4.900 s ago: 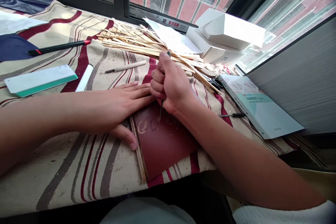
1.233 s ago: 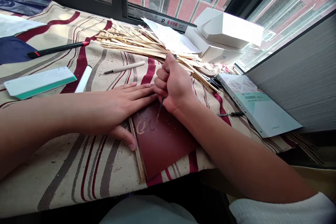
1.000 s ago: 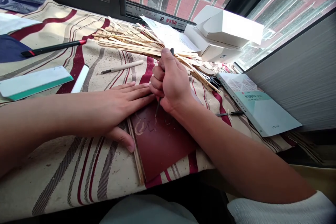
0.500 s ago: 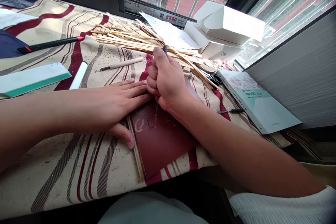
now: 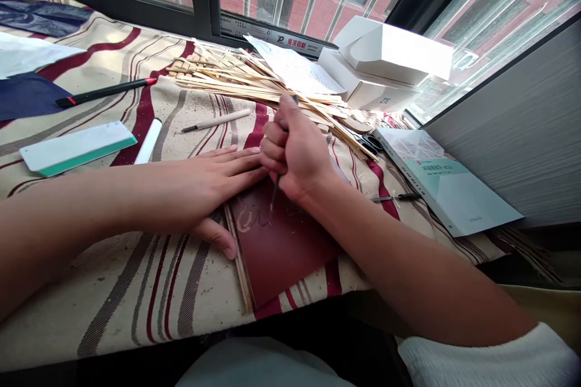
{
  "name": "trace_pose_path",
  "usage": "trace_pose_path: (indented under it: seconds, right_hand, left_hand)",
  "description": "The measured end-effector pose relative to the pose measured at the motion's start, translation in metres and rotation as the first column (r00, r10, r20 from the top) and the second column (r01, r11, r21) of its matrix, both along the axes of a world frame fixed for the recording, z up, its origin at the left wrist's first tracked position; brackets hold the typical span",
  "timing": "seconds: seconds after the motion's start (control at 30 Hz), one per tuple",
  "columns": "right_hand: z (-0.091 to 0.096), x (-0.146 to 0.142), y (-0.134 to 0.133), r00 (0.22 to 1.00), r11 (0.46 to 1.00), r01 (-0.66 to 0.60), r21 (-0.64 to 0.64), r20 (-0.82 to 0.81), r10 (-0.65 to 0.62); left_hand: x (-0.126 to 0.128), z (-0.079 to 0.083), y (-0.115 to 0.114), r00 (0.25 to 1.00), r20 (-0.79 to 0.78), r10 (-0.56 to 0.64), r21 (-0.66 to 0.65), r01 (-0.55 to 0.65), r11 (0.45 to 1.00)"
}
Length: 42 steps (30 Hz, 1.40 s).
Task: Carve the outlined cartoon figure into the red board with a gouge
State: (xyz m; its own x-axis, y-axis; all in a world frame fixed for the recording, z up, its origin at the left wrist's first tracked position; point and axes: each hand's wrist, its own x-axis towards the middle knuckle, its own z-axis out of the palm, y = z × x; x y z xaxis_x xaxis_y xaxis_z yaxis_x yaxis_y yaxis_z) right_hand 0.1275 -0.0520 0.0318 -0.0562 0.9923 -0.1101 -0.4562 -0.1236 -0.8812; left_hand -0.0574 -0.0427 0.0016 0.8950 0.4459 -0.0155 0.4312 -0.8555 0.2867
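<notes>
A dark red board [image 5: 290,260] with a pale layered edge lies on the striped cloth in front of me. Curling carved marks [image 5: 247,219] show on its surface. My right hand [image 5: 299,151] is wrapped in a fist around a thin carving tool [image 5: 275,190], held steeply with its tip on the board by the marks. The tool's dark end pokes out above my thumb. My left hand [image 5: 218,187] lies flat, fingers stretched over the board's far left part and thumb along its left edge. Its fingertips are close to the right fist; whether they touch I cannot tell.
Behind the hands are a pale-handled tool [image 5: 218,121] and a heap of wooden strips [image 5: 236,72]. A white box [image 5: 376,84] and a book [image 5: 449,181] stand right. To the left lie a white marker [image 5: 149,140], a white-green box [image 5: 82,148] and a black-red pen [image 5: 106,92].
The whole view has shifted slightly, so things appear a little lower and further right. My right fist has tilted a little with the tool; my left hand keeps its place on the board.
</notes>
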Motion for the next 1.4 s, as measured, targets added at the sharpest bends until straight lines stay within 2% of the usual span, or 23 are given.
trace_pose_path:
  seconds: [0.17, 0.23, 0.3, 0.37, 0.4, 0.47, 0.53, 0.57, 0.6, 0.63, 0.67, 0.7, 0.73, 0.77, 0.8, 0.83, 0.9, 0.97, 1.03, 1.13, 1.23, 1.33, 1.4]
  right_hand:
    - [0.020, 0.031, 0.010, 0.993, 0.975, 0.115, 0.189, 0.010, -0.119]
    - [0.026, 0.040, 0.012, 0.986, 0.961, 0.157, 0.229, 0.010, -0.164]
    - [0.031, 0.045, 0.011, 0.985, 0.953, 0.166, 0.253, 0.009, -0.174]
    - [0.035, 0.049, 0.008, 0.985, 0.946, 0.159, 0.283, 0.020, -0.172]
    - [0.036, 0.052, 0.007, 0.983, 0.939, 0.156, 0.307, 0.040, -0.177]
    - [0.038, 0.062, 0.007, 0.970, 0.912, 0.149, 0.382, 0.121, -0.209]
    - [0.037, 0.080, 0.009, 0.926, 0.869, 0.108, 0.482, 0.269, -0.265]
    - [0.037, 0.092, 0.012, 0.884, 0.847, 0.057, 0.529, 0.368, -0.289]
    - [0.036, 0.104, 0.015, 0.816, 0.822, -0.009, 0.569, 0.480, -0.323]
    - [0.034, 0.116, 0.019, 0.687, 0.794, -0.095, 0.601, 0.616, -0.384]
    - [0.032, 0.128, 0.023, 0.454, 0.801, -0.215, 0.559, 0.783, -0.425]
    - [0.030, 0.138, 0.027, 0.139, 0.844, -0.338, 0.416, 0.909, -0.393]
    - [0.027, 0.146, 0.031, -0.134, 0.890, -0.368, 0.269, 0.932, -0.337]
    - [0.024, 0.152, 0.035, -0.322, 0.922, -0.361, 0.138, 0.910, -0.262]
    - [0.021, 0.156, 0.039, -0.447, 0.933, -0.359, 0.023, 0.873, -0.194]
    - [0.017, 0.159, 0.042, -0.523, 0.937, -0.345, -0.059, 0.841, -0.139]
    - [0.011, 0.161, 0.047, -0.589, 0.930, -0.333, -0.156, 0.804, -0.076]
    - [0.008, 0.161, 0.050, -0.612, 0.923, -0.330, -0.198, 0.790, -0.049]
    - [0.009, 0.160, 0.049, -0.641, 0.917, -0.332, -0.220, 0.766, -0.048]
    - [0.014, 0.152, 0.044, -0.705, 0.913, -0.330, -0.241, 0.706, -0.068]
    - [0.018, 0.142, 0.041, -0.749, 0.915, -0.313, -0.256, 0.658, -0.072]
    - [0.017, 0.140, 0.041, -0.776, 0.918, -0.313, -0.242, 0.623, -0.100]
    - [0.013, 0.142, 0.040, -0.776, 0.919, -0.326, -0.220, 0.617, -0.128]
  left_hand:
    - [-0.004, 0.019, -0.011, 0.994, 0.010, -0.107, -0.004, 0.107, 0.994]
    - [-0.005, 0.029, -0.015, 0.986, 0.035, -0.163, -0.027, 0.164, 0.986]
    - [-0.006, 0.034, -0.014, 0.987, 0.002, -0.158, -0.045, 0.158, 0.986]
    - [-0.008, 0.033, -0.009, 0.992, -0.062, -0.108, -0.010, 0.108, 0.994]
    - [-0.009, 0.032, -0.006, 0.997, -0.069, -0.032, 0.050, 0.035, 0.998]
    - [-0.010, 0.028, -0.001, 0.999, -0.018, 0.051, 0.139, -0.048, 0.989]
    - [-0.010, 0.026, 0.001, 0.997, -0.020, -0.075, 0.108, 0.077, 0.991]
    - [-0.011, 0.027, 0.003, 0.990, -0.033, -0.136, 0.091, 0.138, 0.986]
    - [-0.011, 0.028, 0.005, 0.990, -0.041, -0.135, 0.101, 0.139, 0.985]
    - [-0.013, 0.030, 0.008, 0.998, -0.010, -0.061, 0.149, 0.061, 0.987]
    - [-0.015, 0.033, 0.011, 0.999, -0.001, 0.046, 0.201, -0.045, 0.979]
    - [-0.019, 0.037, 0.015, 0.985, 0.020, 0.172, 0.241, -0.171, 0.955]
    - [-0.023, 0.040, 0.019, 0.966, 0.049, 0.254, 0.242, -0.258, 0.935]
    - [-0.027, 0.043, 0.022, 0.940, 0.061, 0.335, 0.257, -0.339, 0.905]
    - [-0.030, 0.046, 0.025, 0.917, 0.047, 0.396, 0.263, -0.394, 0.881]
    - [-0.033, 0.047, 0.027, 0.897, 0.011, 0.441, 0.275, -0.427, 0.861]
    - [-0.036, 0.047, 0.031, 0.852, -0.088, 0.516, 0.313, -0.468, 0.827]
    - [-0.035, 0.041, 0.034, 0.815, -0.163, 0.555, 0.328, -0.486, 0.810]
    - [-0.028, 0.034, 0.040, 0.789, -0.198, 0.581, 0.323, -0.507, 0.799]
    - [-0.012, 0.029, 0.055, 0.730, -0.191, 0.657, 0.330, -0.582, 0.743]
    - [0.010, 0.032, 0.073, 0.742, -0.229, 0.631, 0.289, -0.567, 0.771]
    - [0.030, 0.040, 0.087, 0.718, -0.335, 0.610, 0.265, -0.549, 0.792]
    - [0.040, 0.044, 0.091, 0.695, -0.319, 0.644, 0.229, -0.603, 0.764]
